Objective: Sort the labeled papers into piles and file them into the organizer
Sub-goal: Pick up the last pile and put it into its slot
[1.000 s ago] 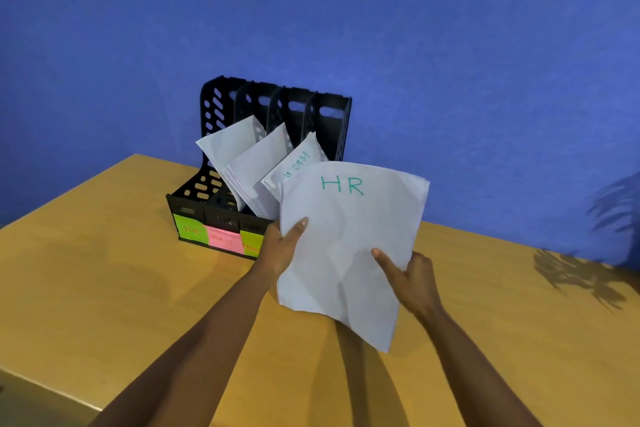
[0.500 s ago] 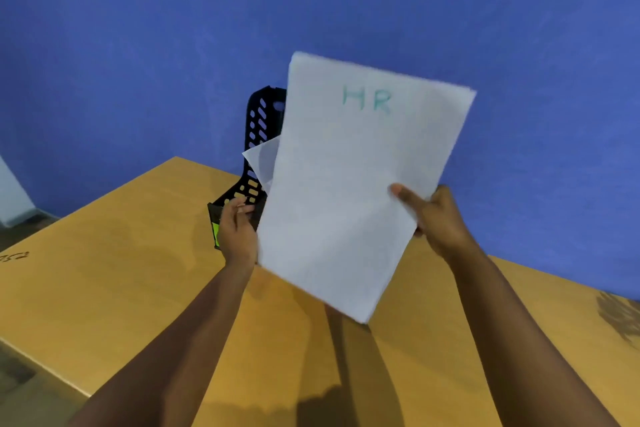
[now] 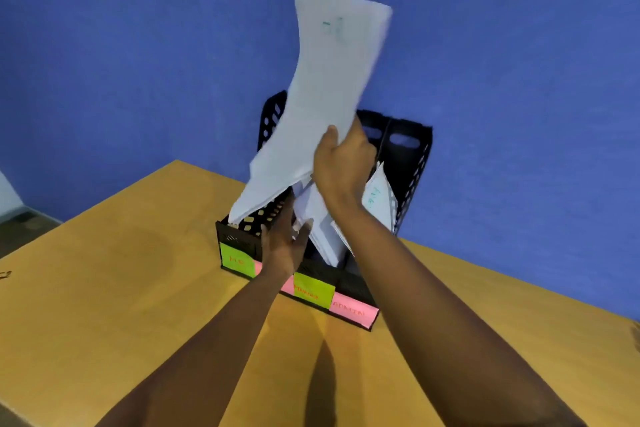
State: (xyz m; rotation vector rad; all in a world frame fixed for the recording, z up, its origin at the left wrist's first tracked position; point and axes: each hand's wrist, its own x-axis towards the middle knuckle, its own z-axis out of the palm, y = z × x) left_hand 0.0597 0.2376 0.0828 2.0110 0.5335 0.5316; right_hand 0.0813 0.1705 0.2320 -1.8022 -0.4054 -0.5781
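Head view: wooden table (image 3: 104, 288), blue wall (image 3: 138, 45); right grip (image 3: 341, 163) clasps papers (image 3: 322, 107); left grip (image 3: 284, 239) released.

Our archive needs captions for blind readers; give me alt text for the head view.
A right hand lowers a white paper stack into the leftmost slot of a black organizer on a wooden table, while the left hand steadies papers already filed.

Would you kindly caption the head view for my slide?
Right hand lowers papers into the black organizer's leftmost slot; left hand steadies filed sheets.
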